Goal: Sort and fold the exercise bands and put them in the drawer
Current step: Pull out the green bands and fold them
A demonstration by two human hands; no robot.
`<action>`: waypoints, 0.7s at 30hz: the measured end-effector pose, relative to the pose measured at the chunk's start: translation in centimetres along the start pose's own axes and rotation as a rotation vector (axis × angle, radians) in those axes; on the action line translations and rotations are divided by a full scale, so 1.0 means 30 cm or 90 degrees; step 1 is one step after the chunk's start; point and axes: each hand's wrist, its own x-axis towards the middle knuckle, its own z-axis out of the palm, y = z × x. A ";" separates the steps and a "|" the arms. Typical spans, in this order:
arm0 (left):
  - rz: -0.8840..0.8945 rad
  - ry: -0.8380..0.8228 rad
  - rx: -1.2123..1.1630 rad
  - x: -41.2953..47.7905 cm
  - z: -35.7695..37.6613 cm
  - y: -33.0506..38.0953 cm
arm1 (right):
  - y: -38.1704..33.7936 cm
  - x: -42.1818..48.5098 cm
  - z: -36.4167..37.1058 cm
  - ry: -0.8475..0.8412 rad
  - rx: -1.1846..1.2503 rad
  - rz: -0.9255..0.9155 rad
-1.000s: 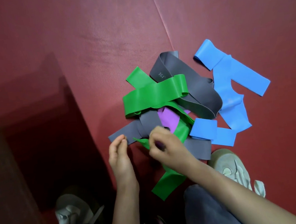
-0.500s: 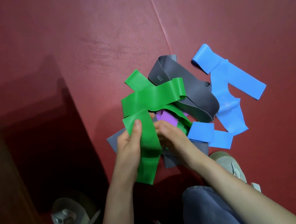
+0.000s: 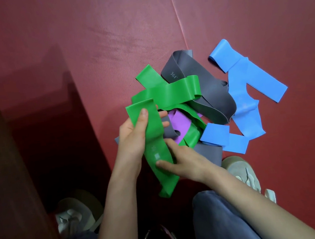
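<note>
I'm seeing the green band (image 3: 155,139) looking like thin, smooth rubber with a slight sheen. The blue bands (image 3: 245,98) and the purple band (image 3: 179,123) are showing the same smooth, satin surface. The grey band (image 3: 210,94) is reading matt, pale print on it. The red mat (image 3: 105,37) is showing fine ribbing; the trousers (image 3: 218,222) are looking like soft cloth.

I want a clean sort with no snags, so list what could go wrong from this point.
1. The held green band, gripped by the left hand and pinched by the right hand, has a loose lower end, so the fold may come out crooked.
2. The second green band weaves among the purple band and grey band. Pulling it next could drag those along.
</note>
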 end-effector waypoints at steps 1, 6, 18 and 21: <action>-0.008 -0.002 -0.007 0.003 0.003 -0.004 | -0.015 -0.010 -0.014 0.079 -0.116 -0.025; -0.035 0.016 -0.039 0.011 0.010 -0.031 | -0.063 0.011 -0.125 0.437 -0.038 -0.092; -0.023 0.026 -0.041 0.009 0.024 -0.030 | 0.013 0.188 -0.399 0.321 -0.168 0.057; -0.024 0.029 -0.039 0.005 0.022 -0.034 | 0.024 0.207 -0.435 0.296 -0.297 0.092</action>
